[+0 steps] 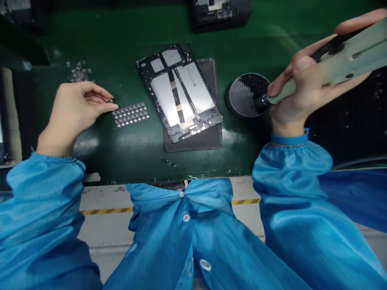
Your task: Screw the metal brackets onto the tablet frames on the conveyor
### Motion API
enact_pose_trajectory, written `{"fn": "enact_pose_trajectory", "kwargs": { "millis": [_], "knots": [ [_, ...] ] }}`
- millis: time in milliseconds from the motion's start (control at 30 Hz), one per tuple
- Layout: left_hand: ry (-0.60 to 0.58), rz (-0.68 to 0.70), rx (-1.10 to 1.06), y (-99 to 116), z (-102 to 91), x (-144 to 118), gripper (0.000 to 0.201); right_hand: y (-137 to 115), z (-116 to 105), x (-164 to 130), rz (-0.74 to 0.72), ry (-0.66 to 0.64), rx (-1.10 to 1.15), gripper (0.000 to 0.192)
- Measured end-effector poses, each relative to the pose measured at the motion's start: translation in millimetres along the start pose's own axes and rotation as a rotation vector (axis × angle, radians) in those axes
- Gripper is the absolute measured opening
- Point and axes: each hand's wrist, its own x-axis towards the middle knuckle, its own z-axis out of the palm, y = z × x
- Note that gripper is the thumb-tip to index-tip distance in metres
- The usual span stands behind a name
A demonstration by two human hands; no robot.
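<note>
My left hand (78, 104) is closed in a pinch by the upper left corner of a small panel of circuit parts (131, 114). A tiny dark piece shows between its fingertips, too small to name. My right hand (305, 88) is wrapped round a pale green electric screwdriver (347, 60). The tool's dark tip points down at a round dish (242, 96), whose perforated plate has dark screws over part of it. Between my hands lies an opened tablet (184, 92), tilted, its silver battery and ribbon cables facing up.
Under the tablet is a dark grey pad (193, 143). Small loose metal parts (80, 72) are heaped beyond my left hand. A black box with device parts (222, 14) stands at the back of the green table (121, 161). Scraps lie near the front edge.
</note>
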Motion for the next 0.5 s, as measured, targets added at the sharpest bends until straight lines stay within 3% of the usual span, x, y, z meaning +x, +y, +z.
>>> {"fn": "enact_pose_trajectory", "kwargs": {
  "millis": [167,267,333,433,500],
  "knots": [
    [0.170,0.036,-0.017,8,12.5,-21,0.053,3,4,2,0.010,0.021,-0.011,0.055],
    [0.302,0.102,-0.066,24,20.3,-38,0.042,0,1,1,-0.005,0.011,0.045,0.063],
    [0.355,0.118,-0.128,39,27.2,-48,0.042,-3,-5,0,0.079,0.022,0.030,0.065],
    [0.237,0.081,-0.293,59,45.9,-58,0.036,-11,-20,0,0.335,-0.026,-0.021,0.063],
    [0.149,0.044,-0.474,69,64.6,-60,0.026,-15,-27,1,0.432,-0.074,0.010,0.065]
  ]
}}
